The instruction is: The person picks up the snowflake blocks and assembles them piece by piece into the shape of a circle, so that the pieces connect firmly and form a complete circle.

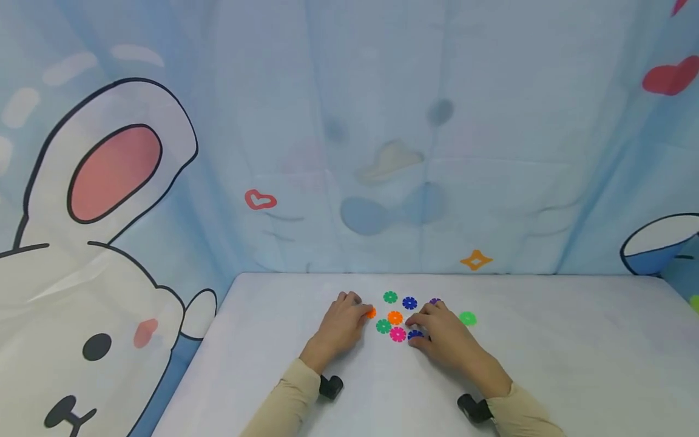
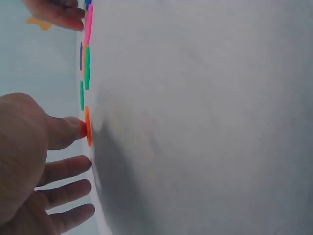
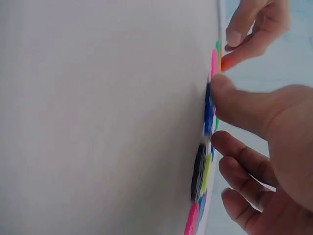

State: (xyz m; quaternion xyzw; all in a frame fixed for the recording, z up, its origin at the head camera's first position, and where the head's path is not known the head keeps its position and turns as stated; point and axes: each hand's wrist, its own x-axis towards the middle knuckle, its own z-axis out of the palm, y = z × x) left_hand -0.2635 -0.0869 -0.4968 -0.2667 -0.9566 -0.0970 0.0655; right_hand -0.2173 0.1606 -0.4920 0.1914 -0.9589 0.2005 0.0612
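Note:
Several flat plastic gear-shaped discs lie in a cluster on the white table [image 1: 546,346]. My left hand [image 1: 340,323] rests palm down at the cluster's left side. Its thumb [image 2: 61,131] touches the edge of an orange disc [image 2: 87,126], and its other fingers lie fairly straight on the table. My right hand [image 1: 443,335] rests at the cluster's right side, with its thumb [image 3: 234,100] pressing on a dark blue disc [image 3: 209,111]. Between the hands lie another orange disc [image 1: 395,317], a green disc [image 1: 383,326] and a pink disc [image 1: 398,334].
Further back lie a green disc [image 1: 390,297], a blue disc [image 1: 409,303] and a purple disc [image 1: 435,301]. A light green disc [image 1: 468,318] lies to the right. A cartoon-printed curtain [image 1: 349,152] hangs close behind the table. The table's left edge [image 1: 196,364] runs diagonally.

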